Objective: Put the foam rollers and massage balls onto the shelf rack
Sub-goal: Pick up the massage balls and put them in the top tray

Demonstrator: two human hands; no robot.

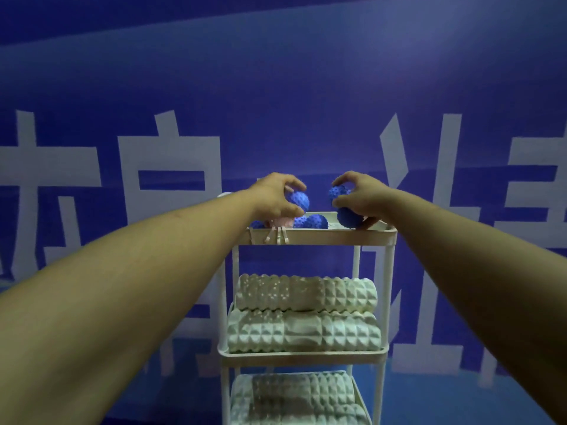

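A white shelf rack (316, 236) stands in front of me. Over its top tray, my left hand (271, 194) grips a blue spiky massage ball (298, 200). My right hand (360, 196) holds two blue spiky balls, one between thumb and fingers (337, 191) and one under the palm (348, 216), just above the tray. More blue balls (316, 222) lie in the top tray. Pale ridged foam rollers (306, 292) are stacked on the middle shelf, and others (294, 394) fill the shelf below.
A pink thing (280, 223) with small legs hanging over the rim sits in the top tray under my left hand. Close behind the rack hangs a blue wall banner (276, 102) with large white characters. The floor is blue.
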